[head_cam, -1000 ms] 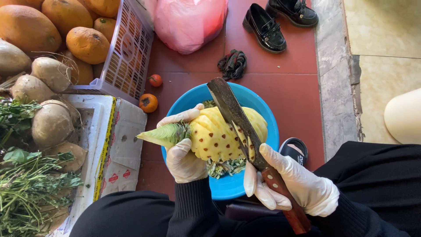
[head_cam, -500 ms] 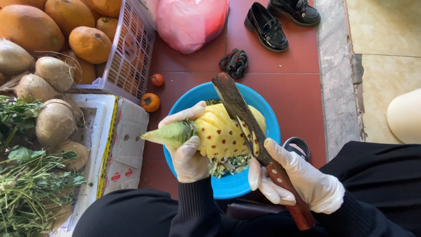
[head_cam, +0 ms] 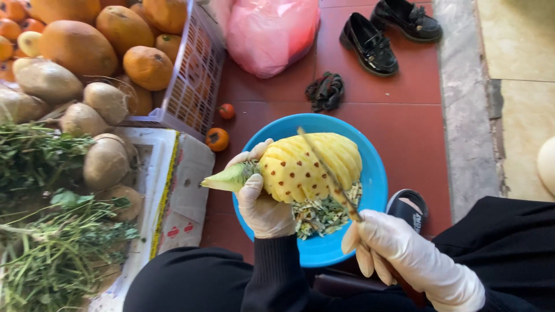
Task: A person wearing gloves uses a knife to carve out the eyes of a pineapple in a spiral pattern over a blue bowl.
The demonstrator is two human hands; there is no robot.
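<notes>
L hand (head_cam: 263, 205): grips pineapple (head_cam: 306, 167) by crown end
R hand (head_cam: 404, 257): clenched on knife (head_cam: 326, 173)
Done: skin off, grooves partly cut
Left: brown eyes
Bowl (head_cam: 370, 173): holds scraps

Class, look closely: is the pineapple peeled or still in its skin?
Peeled: the pineapple shows bare yellow flesh dotted with brown eyes; green peelings lie in the blue bowl.

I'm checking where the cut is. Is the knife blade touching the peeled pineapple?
Touching. In the head view the knife lies edge-on across the pineapple, with no gap visible; the right hand grips its handle and the left hand steadies the fruit.
</notes>
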